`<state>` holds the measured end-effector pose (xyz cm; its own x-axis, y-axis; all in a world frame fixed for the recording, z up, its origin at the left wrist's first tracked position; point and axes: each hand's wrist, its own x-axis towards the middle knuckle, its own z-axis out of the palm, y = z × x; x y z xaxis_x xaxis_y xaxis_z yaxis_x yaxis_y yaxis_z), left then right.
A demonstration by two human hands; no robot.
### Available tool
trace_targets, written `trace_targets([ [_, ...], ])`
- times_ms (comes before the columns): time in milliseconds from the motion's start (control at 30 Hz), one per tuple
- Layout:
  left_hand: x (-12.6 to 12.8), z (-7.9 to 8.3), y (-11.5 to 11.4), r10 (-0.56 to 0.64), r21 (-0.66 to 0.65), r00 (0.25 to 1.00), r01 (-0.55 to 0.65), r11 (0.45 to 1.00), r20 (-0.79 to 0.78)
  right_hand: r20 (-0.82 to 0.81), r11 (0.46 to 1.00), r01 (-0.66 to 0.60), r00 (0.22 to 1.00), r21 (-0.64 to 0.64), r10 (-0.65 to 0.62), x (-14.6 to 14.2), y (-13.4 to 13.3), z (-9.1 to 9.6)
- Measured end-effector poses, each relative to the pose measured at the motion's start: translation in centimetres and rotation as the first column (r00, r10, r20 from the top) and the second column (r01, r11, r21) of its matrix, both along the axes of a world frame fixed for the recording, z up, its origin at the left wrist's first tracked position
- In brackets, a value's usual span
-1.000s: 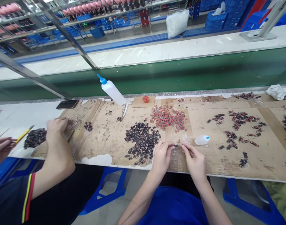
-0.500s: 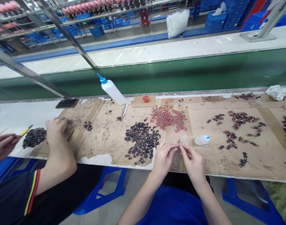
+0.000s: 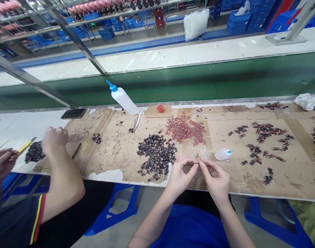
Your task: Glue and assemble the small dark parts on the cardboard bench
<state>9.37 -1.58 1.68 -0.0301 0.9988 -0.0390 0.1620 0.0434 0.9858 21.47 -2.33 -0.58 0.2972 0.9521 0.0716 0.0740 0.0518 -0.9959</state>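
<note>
My left hand (image 3: 181, 175) and my right hand (image 3: 217, 179) meet fingertip to fingertip above the cardboard near the bench's front edge. Both pinch, thumbs against index fingers, at a tiny dark spot too small to name and mostly covered by the fingertips. Left of my left hand spreads a heap of small black parts (image 3: 156, 155). Beyond my hands is a pile of small red parts with metallic ends (image 3: 183, 130). A small white bottle with a blue tip (image 3: 222, 154) lies just past my right hand. Farther right, red-and-black pieces (image 3: 268, 130) lie in loose clusters.
A large white squeeze bottle (image 3: 124, 101) with a blue nozzle leans at the back, near a red cap (image 3: 160, 109). At left, a co-worker's hand (image 3: 3, 160) holds a yellow cutter (image 3: 27, 146). A phone (image 3: 73, 113) lies behind that person's other hand.
My fingertips have shifted slightly, the left thumb now straighter and the right hand a little farther right. The co-worker's far hand has moved left and up.
</note>
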Motion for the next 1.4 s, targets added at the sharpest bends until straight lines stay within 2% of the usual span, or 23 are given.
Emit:
trace_targets([
  [67,0.0,0.4,-0.1,-0.005,0.003,1.000,0.005,1.000,-0.022,-0.042,1.000,-0.009,0.999,-0.006,0.009,0.1,0.0,0.2],
  [167,0.0,0.8,-0.2,-0.017,0.004,0.999,0.017,1.000,-0.043,-0.050,0.996,-0.094,0.994,-0.004,0.094,0.9,0.0,0.7],
  [300,0.0,1.1,-0.4,-0.065,0.024,0.996,0.067,0.997,-0.053,0.023,0.972,-0.234,0.972,0.007,0.234,2.3,0.1,1.7],
  [433,0.0,1.2,-0.4,-0.098,0.022,0.994,0.099,0.995,-0.056,0.086,0.954,-0.300,0.951,0.029,0.296,3.1,0.5,2.3],
  [633,0.6,0.8,-1.0,-0.117,0.002,0.993,0.117,0.993,-0.025,0.096,0.959,-0.277,0.958,0.064,0.271,3.3,0.2,1.9],
  [733,0.9,0.6,-1.0,-0.188,0.017,0.982,0.188,0.982,-0.007,0.167,0.950,-0.288,0.949,0.116,0.267,4.4,-0.5,1.5],
  [800,0.5,0.6,-0.6,-0.224,0.057,0.970,0.230,0.971,-0.096,0.241,0.962,-0.222,0.953,0.158,0.181,5.7,-1.0,1.2],
  [833,0.1,0.5,-0.2,-0.207,0.089,0.960,0.227,0.970,-0.190,0.282,0.971,-0.147,0.955,0.188,0.090,6.5,-1.2,1.1],
  [867,-0.5,0.5,0.2,-0.159,0.127,0.939,0.206,0.970,-0.306,0.322,0.972,-0.041,0.946,0.232,-0.037,7.4,-1.2,1.1],
  [933,-2.2,0.3,1.3,-0.008,0.211,0.851,0.140,0.967,-0.525,0.411,0.934,0.145,0.868,0.327,-0.278,9.2,-1.0,1.0],
  [1000,-3.9,0.0,2.3,0.088,0.271,0.742,0.129,0.954,-0.664,0.530,0.909,0.178,0.763,0.376,-0.369,10.6,-0.4,0.8],
  [1100,-5.9,-0.5,3.5,0.056,0.252,0.608,0.242,0.937,-0.792,0.687,0.933,0.062,0.659,0.355,-0.306,11.0,0.8,0.3],
  [1200,-6.8,-1.0,4.3,-0.016,0.186,0.530,0.325,0.927,-0.848,0.769,0.952,-0.070,0.608,0.298,-0.196,10.0,1.9,-0.6],
  [1300,-7.1,-1.3,4.9,-0.061,0.128,0.486,0.346,0.930,-0.872,0.765,0.961,-0.114,0.632,0.251,-0.125,8.9,2.6,-1.0],
  [1400,-7.0,-1.4,5.0,-0.084,0.101,0.474,0.353,0.930,-0.877,0.673,0.971,-0.123,0.738,0.207,-0.050,8.4,2.8,-1.0],
])
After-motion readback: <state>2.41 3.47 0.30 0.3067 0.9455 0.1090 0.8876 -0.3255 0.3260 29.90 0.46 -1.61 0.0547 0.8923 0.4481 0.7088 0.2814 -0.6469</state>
